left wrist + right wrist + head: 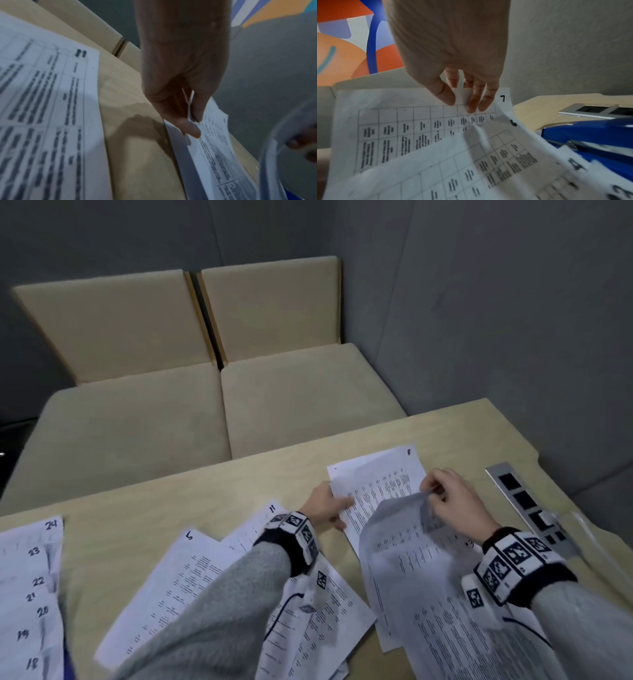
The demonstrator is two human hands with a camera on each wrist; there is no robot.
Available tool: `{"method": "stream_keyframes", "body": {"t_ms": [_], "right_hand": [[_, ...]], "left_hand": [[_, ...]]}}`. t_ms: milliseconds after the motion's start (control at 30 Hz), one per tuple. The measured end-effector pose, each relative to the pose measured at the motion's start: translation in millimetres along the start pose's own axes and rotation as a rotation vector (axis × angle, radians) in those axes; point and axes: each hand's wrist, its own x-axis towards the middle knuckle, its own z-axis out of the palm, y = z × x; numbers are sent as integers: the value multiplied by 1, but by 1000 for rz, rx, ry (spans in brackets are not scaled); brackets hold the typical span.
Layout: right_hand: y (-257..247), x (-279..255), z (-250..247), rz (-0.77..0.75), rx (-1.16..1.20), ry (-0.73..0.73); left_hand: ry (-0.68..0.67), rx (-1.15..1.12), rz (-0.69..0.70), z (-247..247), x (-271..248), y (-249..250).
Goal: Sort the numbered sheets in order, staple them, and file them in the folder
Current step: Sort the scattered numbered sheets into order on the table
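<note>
Sheet 8 [376,477] lies far out on the table, and my left hand [337,510] pinches its left edge between thumb and fingers; the left wrist view shows the same pinch [191,116] on the sheet's edge [216,143]. My right hand [430,494] pinches the top edge of sheet 7 [399,121] and holds it curled up off a pile [445,628]. Sheet 6 [453,169] lies right under it, with corners marked 4 and 3 lower in that pile. Sheets 5 [178,570] and 11 [253,529] lie loose under my left forearm.
A fanned stack numbered 18 to 24 [30,594] lies at the table's left edge. A blue stapler [590,135] sits beside the right pile. A metal socket strip [527,501] and a clear plastic sleeve [585,529] are at the right. A beige bench [274,405] stands beyond the table.
</note>
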Motion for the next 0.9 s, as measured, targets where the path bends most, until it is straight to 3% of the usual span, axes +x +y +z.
{"method": "stream_keyframes", "body": {"t_ms": [133,333,500,667,733,800,900], "right_hand": [[-4,6,10,19,-58,-12],[-4,6,18,84,-126,-67],[5,12,28,110,-139,-110],[5,24,44,183,-144,-117],[2,24,50,232,-136,-189],[-4,19,57,269,-134,-261],[-24,5,70,223,-210,-217]], "left_hand": [[-19,167,28,24,-2,4],[-83,619,175,35,15,-9],[-82,612,215,33,20,-18],[36,251,155,9,5,-16],[111,128,136,-11,-12,-16],[220,96,166,-36,-32,-22],[467,208,181,-81,-71,-42]]}}
